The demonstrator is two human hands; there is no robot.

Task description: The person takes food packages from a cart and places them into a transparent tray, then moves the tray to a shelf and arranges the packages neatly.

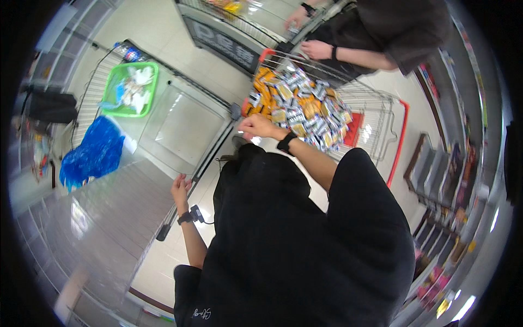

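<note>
My left hand (181, 191) is at the front edge of a rack, beside a clear plastic bin (184, 122). Its fingers are loosely bent and apart, and I see nothing in them. Close to the near left corner of a wire shopping cart (384, 96) is my right hand (259, 126), its fingers curled downward. Whether it holds something small is hidden. A heap of small packaged snacks (302, 108), in orange and silver-white wrappers, lies in the cart next to that hand.
A green basket (153, 88) holds crumpled wrappers and plastic. Near it lie a blue plastic bag (96, 149) and a drink bottle (130, 53). Across the cart, another person's hands (316, 50) are at work. Store shelves (461, 184) line the right.
</note>
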